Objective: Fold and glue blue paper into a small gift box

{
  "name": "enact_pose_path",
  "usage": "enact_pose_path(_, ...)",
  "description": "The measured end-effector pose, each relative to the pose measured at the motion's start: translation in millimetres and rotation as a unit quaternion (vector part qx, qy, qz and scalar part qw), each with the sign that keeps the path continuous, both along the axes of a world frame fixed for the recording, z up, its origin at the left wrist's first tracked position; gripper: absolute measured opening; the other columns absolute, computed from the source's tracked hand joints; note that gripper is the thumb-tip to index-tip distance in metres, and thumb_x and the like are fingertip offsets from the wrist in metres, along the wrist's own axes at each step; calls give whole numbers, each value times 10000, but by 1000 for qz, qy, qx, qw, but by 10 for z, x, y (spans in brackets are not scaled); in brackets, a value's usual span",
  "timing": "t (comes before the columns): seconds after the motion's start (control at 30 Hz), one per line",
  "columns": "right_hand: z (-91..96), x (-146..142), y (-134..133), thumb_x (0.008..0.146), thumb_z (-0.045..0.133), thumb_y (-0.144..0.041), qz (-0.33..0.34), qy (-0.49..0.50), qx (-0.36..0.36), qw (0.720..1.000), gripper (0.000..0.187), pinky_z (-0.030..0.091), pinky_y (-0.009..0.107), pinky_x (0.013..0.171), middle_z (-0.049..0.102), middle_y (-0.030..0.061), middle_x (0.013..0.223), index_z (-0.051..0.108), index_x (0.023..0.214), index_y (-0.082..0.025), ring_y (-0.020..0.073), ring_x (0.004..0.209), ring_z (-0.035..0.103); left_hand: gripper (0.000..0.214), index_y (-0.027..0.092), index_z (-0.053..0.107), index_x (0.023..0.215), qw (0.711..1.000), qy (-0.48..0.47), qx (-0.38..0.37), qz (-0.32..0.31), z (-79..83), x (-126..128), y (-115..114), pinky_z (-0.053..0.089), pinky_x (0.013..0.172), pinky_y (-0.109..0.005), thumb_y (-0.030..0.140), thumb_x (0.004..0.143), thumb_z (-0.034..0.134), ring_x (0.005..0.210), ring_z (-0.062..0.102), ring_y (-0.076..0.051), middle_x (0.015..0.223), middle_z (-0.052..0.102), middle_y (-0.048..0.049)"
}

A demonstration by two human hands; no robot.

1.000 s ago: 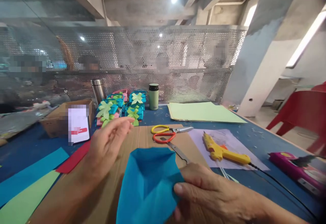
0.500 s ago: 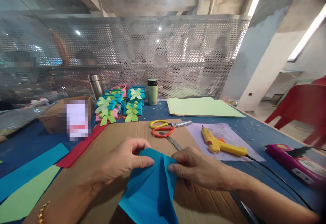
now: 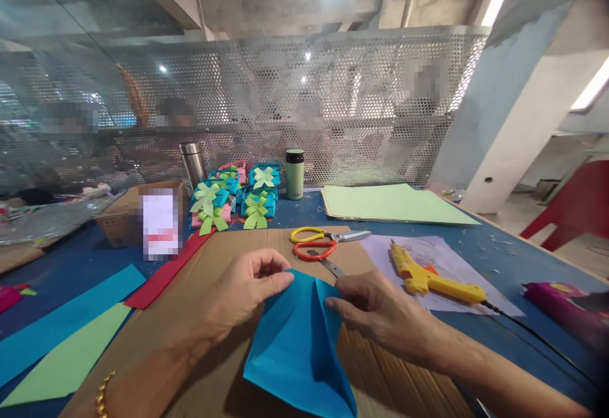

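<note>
A folded piece of blue paper [image 3: 297, 348], creased and partly opened out like a pouch, is held over the cardboard sheet [image 3: 209, 285]. My left hand [image 3: 259, 288] pinches its upper left corner between thumb and fingers. At the upper right edge, my right hand [image 3: 368, 307] grips the paper beside a standing fold. Just beyond the hands lie scissors [image 3: 328, 240] with one yellow and one red handle. A metal blade or ruler [image 3: 332, 268] sits below them, partly hidden by my right hand.
A yellow glue gun [image 3: 432, 278] rests on purple paper [image 3: 459, 256] at right, near a magenta power strip [image 3: 566, 307]. Small blue, pink and green paper baskets [image 3: 257, 199], a green tumbler [image 3: 294, 176], a steel flask [image 3: 193, 163] and a cardboard box [image 3: 118, 215] stand behind. Light green sheets [image 3: 394, 202] lie at back.
The whole view has shifted, so the table things appear farther right. Both hands keep their hold on the blue paper, which is tilted slightly differently and shows more of its lower edge.
</note>
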State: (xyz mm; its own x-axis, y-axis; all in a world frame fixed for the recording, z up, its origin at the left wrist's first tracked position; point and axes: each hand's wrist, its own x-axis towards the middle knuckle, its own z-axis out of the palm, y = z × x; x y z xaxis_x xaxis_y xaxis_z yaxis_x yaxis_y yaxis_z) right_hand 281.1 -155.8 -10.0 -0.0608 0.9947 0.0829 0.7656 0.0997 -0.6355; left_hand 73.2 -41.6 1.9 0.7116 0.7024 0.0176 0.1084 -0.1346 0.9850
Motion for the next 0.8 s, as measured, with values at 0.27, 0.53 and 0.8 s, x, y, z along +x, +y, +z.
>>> enact_pose_path(0.27,-42,49,17,948,495,-386,-9,-19,11,1000,401,232,248,496,345,-54,581,390,612,-194,93,543,306,226,144,667,942,999,24,-26,6,166,-29,-28,460,681,-267,335,821,676,762,607,-160,865,687,-40)
enact_pose_path(0.53,-58,53,31,950,485,-376,-6,-21,16,1000,407,218,251,497,312,-54,587,346,610,-199,94,546,283,181,141,691,899,1000,22,-7,14,183,-30,-13,443,651,-248,309,838,667,697,570,-128,784,675,-18)
enact_pose_path(0.8,-35,25,11,937,480,-358,-10,-35,13,999,401,201,261,498,293,-58,579,322,605,-199,95,546,262,200,160,656,774,999,11,32,15,54,-22,78,415,577,-232,350,836,669,613,537,-115,658,600,21)
